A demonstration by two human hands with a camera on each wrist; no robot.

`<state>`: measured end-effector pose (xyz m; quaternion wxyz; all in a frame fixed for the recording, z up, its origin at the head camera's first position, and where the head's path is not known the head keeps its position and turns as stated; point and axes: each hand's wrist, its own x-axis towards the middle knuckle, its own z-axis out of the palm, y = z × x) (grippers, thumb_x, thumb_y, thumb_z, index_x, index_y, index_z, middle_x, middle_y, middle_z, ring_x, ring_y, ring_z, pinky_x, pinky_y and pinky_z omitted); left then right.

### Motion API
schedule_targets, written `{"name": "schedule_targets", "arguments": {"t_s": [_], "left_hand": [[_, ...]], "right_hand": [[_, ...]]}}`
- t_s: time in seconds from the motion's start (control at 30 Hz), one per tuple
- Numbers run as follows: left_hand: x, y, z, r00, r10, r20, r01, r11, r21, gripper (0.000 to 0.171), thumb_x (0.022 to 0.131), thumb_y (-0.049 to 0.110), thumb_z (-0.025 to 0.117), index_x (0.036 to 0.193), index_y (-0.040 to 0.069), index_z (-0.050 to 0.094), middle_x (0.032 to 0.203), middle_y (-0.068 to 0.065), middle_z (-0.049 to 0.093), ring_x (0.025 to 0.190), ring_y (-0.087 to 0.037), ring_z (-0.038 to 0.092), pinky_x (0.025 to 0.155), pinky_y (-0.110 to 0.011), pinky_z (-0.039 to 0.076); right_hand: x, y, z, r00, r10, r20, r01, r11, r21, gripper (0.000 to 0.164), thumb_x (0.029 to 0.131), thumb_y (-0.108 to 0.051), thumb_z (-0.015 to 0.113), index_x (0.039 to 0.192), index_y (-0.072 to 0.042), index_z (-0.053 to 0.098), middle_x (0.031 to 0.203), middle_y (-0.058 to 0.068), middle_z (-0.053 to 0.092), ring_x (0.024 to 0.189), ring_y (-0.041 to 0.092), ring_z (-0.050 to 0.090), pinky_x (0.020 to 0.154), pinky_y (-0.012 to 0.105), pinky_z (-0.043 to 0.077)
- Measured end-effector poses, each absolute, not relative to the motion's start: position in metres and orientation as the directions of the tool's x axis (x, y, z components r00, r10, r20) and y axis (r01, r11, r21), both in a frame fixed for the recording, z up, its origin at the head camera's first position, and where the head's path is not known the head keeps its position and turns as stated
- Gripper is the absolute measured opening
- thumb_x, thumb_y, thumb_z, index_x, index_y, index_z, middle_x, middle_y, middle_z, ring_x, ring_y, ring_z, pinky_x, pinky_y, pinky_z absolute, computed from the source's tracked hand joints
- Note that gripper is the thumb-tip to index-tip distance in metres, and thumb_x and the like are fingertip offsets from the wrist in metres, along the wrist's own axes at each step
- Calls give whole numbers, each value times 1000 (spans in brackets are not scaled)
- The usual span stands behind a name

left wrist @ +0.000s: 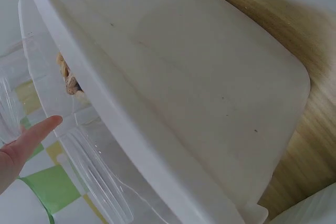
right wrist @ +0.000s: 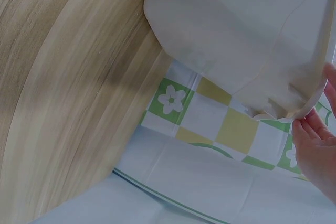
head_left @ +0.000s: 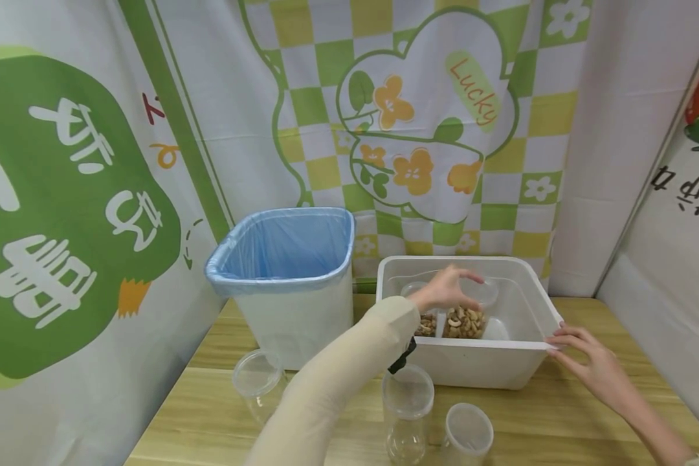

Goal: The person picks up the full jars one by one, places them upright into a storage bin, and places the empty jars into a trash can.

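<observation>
Two clear plastic jars of nuts stand in a white plastic tub [head_left: 472,364]: a right one [head_left: 465,323] and a left one [head_left: 425,325]. Over them reaches my left hand [head_left: 445,289], thumb and fingers spread apart beside the right jar's clear lid. In the left wrist view, the left thumb [left wrist: 38,134] points between two clear jar tops, with a gap around its tip. My right hand [head_left: 594,366] grips the tub's front right corner by the rim. From the right wrist view, the right fingers [right wrist: 315,127] curl at the rim's edge.
A white bin [head_left: 303,323] lined with a blue bag stands left of the tub. In front are several clear lidded jars: one left [head_left: 258,382], one in the middle [head_left: 408,404], one right [head_left: 468,430]. Printed cloth walls [head_left: 431,162] enclose the wooden table [head_left: 210,414].
</observation>
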<state>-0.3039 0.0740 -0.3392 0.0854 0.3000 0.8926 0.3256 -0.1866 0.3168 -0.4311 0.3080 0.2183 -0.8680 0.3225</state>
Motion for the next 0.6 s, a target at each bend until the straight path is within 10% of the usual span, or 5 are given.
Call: {"name": "schedule_targets", "arguments": {"t_s": [0.13, 0.27, 0.43, 0.6], "left_hand": [[-307, 75, -342, -781, 622, 46, 512, 598, 617, 52, 66, 20, 77, 115, 17, 58, 115, -8, 56, 71, -8, 55, 94, -22, 34], [-310, 78, -343, -759, 651, 18, 516, 585, 627, 53, 67, 17, 77, 116, 16, 57, 110, -6, 59, 37, -6, 27, 85, -17, 37], [-313, 81, -343, -730, 683, -8, 546, 590, 595, 53, 67, 17, 77, 117, 15, 57, 119, -6, 54, 79, -8, 56, 91, -19, 35], [-316, 83, -343, -719, 694, -28, 561, 604, 566, 54, 67, 19, 77, 117, 15, 56, 132, -3, 45, 120, -14, 40, 95, -20, 33]], "right_hand": [[-187, 318, -431, -709, -184, 681, -583, 697, -418, 21, 67, -1, 72, 86, -3, 64, 100, -9, 51, 116, -15, 30, 86, -2, 21], [-187, 319, -430, -704, -185, 685, -586, 696, -415, 21, 67, -1, 72, 86, -2, 64, 100, -6, 52, 115, -14, 31, 87, -1, 21], [-187, 318, -430, -708, -181, 683, -580, 700, -417, 20, 67, -2, 72, 86, -3, 65, 100, -5, 52, 115, -15, 30, 87, -1, 21], [-186, 317, -430, -712, -175, 680, -572, 707, -416, 19, 68, -3, 72, 86, -2, 65, 102, -7, 52, 115, -16, 29, 87, -2, 19]]}}
